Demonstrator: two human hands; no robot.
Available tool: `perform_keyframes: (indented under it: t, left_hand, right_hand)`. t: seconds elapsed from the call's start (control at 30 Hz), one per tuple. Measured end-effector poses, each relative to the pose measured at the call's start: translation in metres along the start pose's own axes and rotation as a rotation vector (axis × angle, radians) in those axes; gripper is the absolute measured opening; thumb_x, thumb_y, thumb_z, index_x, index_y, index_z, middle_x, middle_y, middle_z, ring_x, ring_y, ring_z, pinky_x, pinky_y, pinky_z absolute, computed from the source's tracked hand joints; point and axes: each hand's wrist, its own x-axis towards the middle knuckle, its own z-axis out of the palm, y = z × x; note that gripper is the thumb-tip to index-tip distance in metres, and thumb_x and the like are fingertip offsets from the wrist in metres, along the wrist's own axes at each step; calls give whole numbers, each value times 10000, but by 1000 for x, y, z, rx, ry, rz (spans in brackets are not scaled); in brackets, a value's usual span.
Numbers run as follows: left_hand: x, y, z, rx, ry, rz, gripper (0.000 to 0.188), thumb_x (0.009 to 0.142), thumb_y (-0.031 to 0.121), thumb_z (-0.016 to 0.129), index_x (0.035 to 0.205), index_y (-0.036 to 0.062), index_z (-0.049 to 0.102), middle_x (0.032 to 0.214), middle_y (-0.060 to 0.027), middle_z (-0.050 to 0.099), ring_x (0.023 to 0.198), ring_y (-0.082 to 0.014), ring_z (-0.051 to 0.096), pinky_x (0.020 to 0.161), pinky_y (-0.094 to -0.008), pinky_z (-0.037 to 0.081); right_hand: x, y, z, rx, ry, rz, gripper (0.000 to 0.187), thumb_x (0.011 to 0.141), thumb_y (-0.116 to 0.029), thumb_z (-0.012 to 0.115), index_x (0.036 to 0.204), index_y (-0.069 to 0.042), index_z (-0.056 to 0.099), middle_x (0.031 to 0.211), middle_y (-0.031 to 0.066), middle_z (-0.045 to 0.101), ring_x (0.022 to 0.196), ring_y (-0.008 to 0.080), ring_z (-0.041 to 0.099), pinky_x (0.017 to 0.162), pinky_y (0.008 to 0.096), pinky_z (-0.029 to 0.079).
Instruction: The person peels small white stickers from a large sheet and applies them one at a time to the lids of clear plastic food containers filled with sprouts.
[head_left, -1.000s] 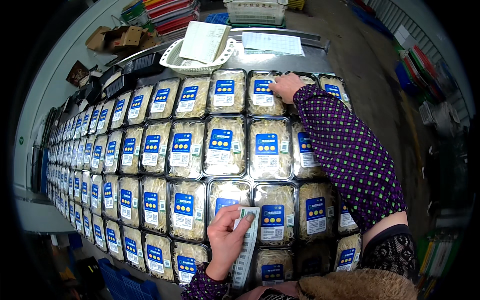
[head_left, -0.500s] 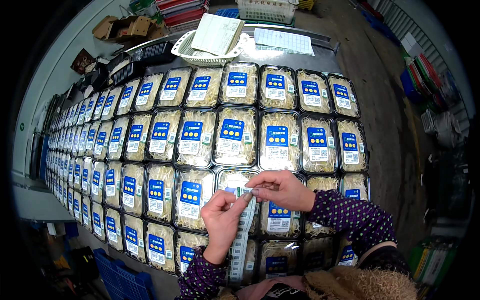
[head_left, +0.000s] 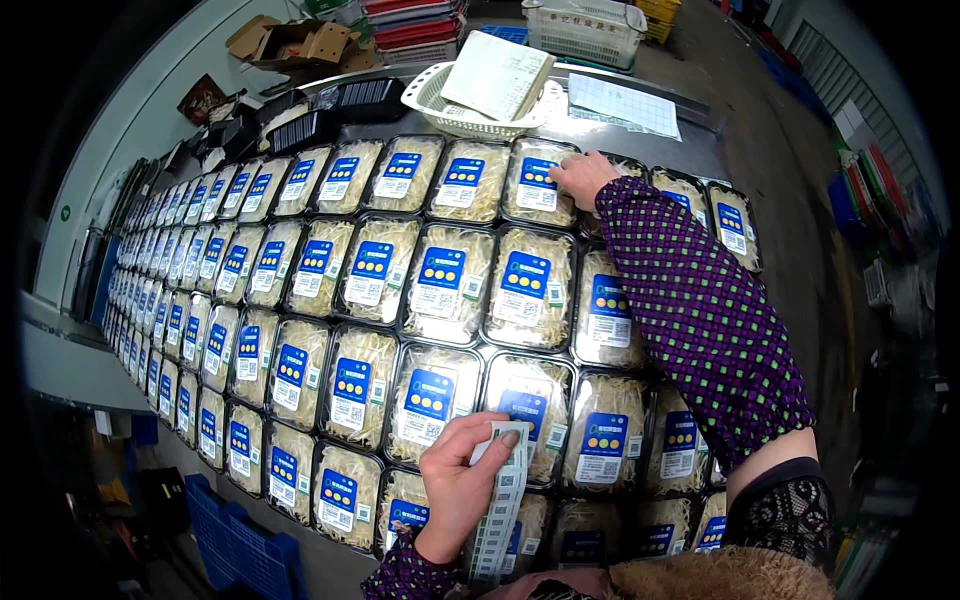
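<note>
Clear-lidded black trays of bean sprouts, each with a blue and white label, stand in long rows on the table. My left hand (head_left: pixel 458 485) is closed on a strip of small printed stickers (head_left: pixel 497 530), pinned under the thumb and hanging toward me over the nearer trays. Stretched out to the far row, my right hand (head_left: pixel 587 180) rests its bunched fingertips on the right part of a sprout tray's lid (head_left: pixel 524 206). Whatever those fingertips hold is hidden. Many trays, such as one in the second row (head_left: pixel 440 315), bear a small square sticker beside the label.
Behind the rows stand a white plastic basket (head_left: pixel 430 95) with a notepad (head_left: pixel 497 75) on it and a gridded sheet (head_left: pixel 625 105). Black empty trays (head_left: pixel 365 98) are piled at the far left. A blue pallet (head_left: pixel 240 545) lies low at the left.
My right hand has left the sticker strip and reached forward to the far row. My left hand keeps the strip. The view has shifted, so the trays appear further left and lower.
</note>
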Motion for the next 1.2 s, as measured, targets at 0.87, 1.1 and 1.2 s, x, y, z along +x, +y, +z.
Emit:
perform_keyframes:
  t: [0.87, 1.1, 1.2]
  left_hand:
    - [19, 2, -90, -58, 142, 45, 62, 808, -24, 703, 864, -23, 676, 879, -50, 628, 706, -51, 531, 575, -189, 414]
    - [21, -7, -138, -69, 194, -25, 96, 802, -17, 704, 897, -26, 693, 909, -93, 665, 816, -129, 603, 710, -235, 471]
    - [29, -12, -147, -79, 224, -50, 84, 782, 3, 724, 844, -36, 682, 830, -80, 657, 773, -132, 592, 689, -237, 455]
  right_hand:
    - [49, -85, -28, 163, 186, 132, 163, 740, -44, 571, 897, -85, 586, 888, 121, 610, 886, 325, 617, 713, 456, 490]
    - [94, -83, -3, -38, -21, 163, 269, 783, -142, 607, 1049, -107, 588, 954, 123, 629, 980, 304, 608, 788, 433, 484]
    - [71, -99, -11, 88, 305, 177, 360, 774, -79, 621, 1125, -77, 542, 973, 151, 623, 913, 321, 623, 756, 440, 494]
